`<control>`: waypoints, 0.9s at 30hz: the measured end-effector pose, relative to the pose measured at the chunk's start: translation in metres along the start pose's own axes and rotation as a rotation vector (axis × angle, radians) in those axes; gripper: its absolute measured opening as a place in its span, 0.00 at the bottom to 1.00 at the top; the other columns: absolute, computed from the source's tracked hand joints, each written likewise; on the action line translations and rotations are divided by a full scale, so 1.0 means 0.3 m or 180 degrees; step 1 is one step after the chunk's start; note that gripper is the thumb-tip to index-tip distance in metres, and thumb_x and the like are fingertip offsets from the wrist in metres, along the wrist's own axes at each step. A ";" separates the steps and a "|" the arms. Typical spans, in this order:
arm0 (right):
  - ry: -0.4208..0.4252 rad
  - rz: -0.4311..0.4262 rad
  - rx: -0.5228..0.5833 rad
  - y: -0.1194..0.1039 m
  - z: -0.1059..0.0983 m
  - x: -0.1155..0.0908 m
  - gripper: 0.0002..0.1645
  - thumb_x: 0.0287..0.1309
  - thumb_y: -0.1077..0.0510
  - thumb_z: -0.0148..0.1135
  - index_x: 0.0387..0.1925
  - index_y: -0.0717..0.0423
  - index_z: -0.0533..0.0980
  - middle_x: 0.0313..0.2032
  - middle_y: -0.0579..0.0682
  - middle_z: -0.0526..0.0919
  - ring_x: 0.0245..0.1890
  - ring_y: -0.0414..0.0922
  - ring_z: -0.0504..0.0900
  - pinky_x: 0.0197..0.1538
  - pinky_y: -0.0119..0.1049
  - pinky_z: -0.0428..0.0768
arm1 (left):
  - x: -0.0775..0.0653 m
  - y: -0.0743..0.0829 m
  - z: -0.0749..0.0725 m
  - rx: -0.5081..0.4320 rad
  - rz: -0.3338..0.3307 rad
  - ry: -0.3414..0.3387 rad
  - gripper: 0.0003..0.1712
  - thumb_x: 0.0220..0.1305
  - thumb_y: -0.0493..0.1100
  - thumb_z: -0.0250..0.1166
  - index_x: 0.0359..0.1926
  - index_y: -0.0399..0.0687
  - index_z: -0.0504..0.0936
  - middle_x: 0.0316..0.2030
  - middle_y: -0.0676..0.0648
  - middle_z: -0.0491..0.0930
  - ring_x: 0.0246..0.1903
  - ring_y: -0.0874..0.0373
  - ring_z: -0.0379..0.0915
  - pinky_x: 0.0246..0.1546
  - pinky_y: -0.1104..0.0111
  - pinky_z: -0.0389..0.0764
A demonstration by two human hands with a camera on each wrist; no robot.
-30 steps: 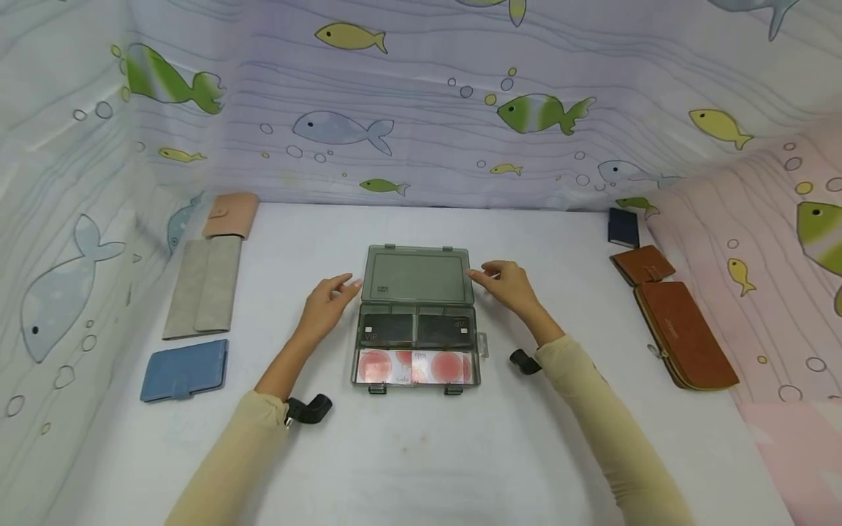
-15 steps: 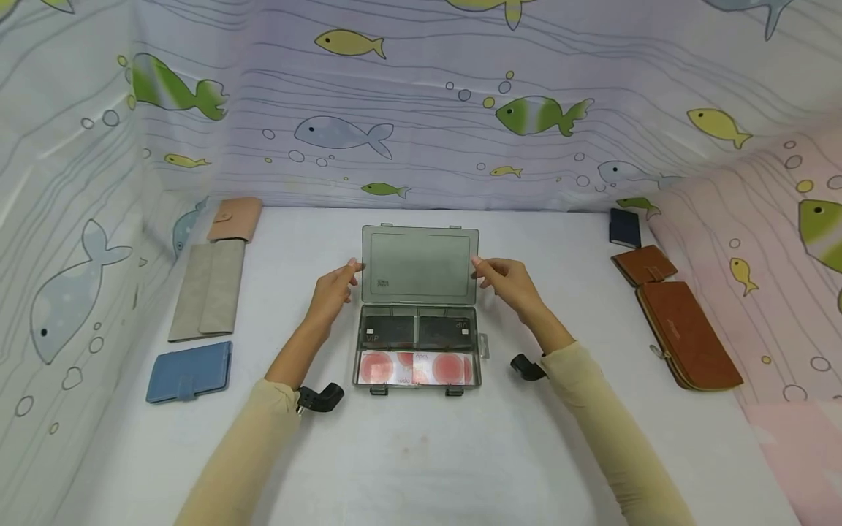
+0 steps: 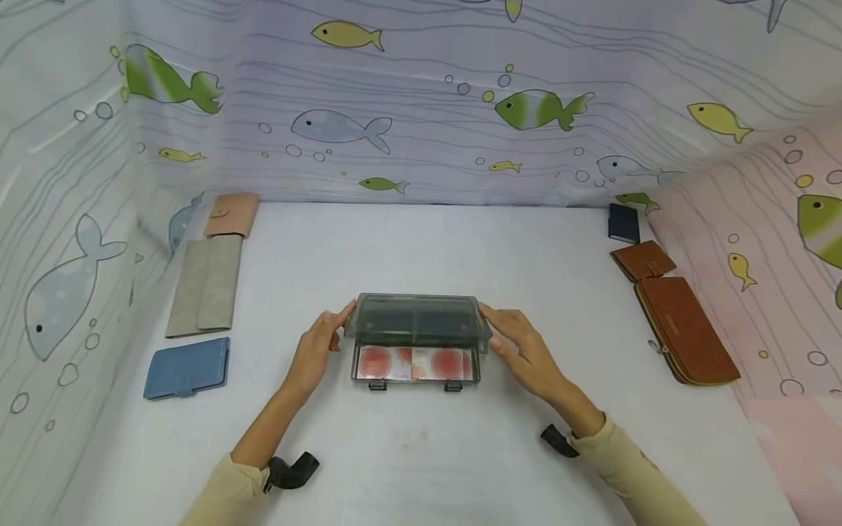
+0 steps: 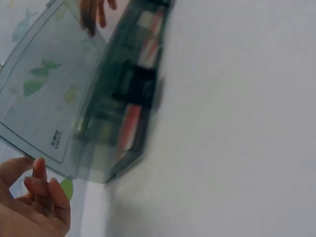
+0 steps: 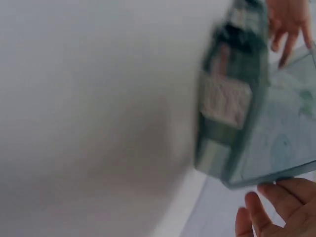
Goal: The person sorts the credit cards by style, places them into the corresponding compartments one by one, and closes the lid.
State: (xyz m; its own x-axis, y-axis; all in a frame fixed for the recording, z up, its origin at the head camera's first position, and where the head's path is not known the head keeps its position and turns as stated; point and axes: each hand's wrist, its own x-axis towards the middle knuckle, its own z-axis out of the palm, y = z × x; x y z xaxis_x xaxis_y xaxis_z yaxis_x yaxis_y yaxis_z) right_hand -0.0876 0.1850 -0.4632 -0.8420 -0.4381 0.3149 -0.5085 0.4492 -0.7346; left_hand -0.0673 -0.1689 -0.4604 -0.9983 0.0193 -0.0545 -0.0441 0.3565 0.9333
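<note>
A smoky grey-green plastic storage box (image 3: 414,383) stands mid-table with its hinged see-through lid (image 3: 417,314) tilted partway over the base. My left hand (image 3: 316,347) touches the lid's left edge with its fingertips. At the right edge, the fingertips of my right hand (image 3: 529,358) rest against the lid. Pink-and-white cards (image 3: 384,363) lie in the front compartments. Dark cards show dimly through the lid behind them. Both wrist views catch fingertips right at the lid's rim, the left hand (image 4: 37,212) with some fingers bent, the right hand (image 5: 289,212) with fingers extended.
On the left lie a pink wallet (image 3: 233,214), a grey folding wallet (image 3: 207,285) and a blue wallet (image 3: 187,367). Along the right are a navy card holder (image 3: 623,223), a small brown wallet (image 3: 643,260) and a long brown zip wallet (image 3: 684,329). A fish-print cloth surrounds the table.
The lid has swung from lying back behind the base, up and forward over the rear compartments. Both hands have moved toward the body with it.
</note>
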 end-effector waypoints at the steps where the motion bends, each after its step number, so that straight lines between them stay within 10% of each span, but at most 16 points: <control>1: -0.0033 -0.0028 -0.0094 0.000 0.016 -0.022 0.33 0.73 0.47 0.51 0.71 0.61 0.65 0.67 0.58 0.72 0.64 0.56 0.68 0.59 0.65 0.66 | -0.016 -0.012 0.007 -0.0017 0.0021 -0.0045 0.30 0.81 0.53 0.34 0.71 0.47 0.69 0.40 0.45 0.67 0.35 0.58 0.59 0.41 0.64 0.69; 14: -0.0315 -0.0119 -0.1558 -0.015 0.070 -0.086 0.35 0.64 0.49 0.64 0.68 0.59 0.69 0.71 0.56 0.66 0.71 0.60 0.63 0.63 0.61 0.64 | -0.086 -0.115 0.042 0.0431 0.0489 -0.0323 0.41 0.68 0.45 0.65 0.77 0.54 0.58 0.45 0.46 0.63 0.28 0.58 0.52 0.28 0.69 0.62; 27: -0.0219 -0.0487 -0.1935 -0.013 0.067 -0.085 0.33 0.67 0.44 0.59 0.65 0.60 0.73 0.68 0.57 0.71 0.67 0.59 0.69 0.60 0.58 0.67 | -0.106 -0.156 0.010 0.2668 0.2278 0.0025 0.44 0.54 0.61 0.73 0.70 0.55 0.72 0.40 0.47 0.69 0.27 0.61 0.52 0.29 0.68 0.63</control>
State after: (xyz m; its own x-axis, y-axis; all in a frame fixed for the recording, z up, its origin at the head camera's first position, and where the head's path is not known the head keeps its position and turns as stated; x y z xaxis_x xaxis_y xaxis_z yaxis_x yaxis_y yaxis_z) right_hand -0.0606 0.1787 -0.4803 -0.7482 -0.5726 0.3351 -0.6511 0.7307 -0.2051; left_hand -0.0333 -0.1835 -0.5035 -0.7834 0.4693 0.4076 0.5808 0.7861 0.2112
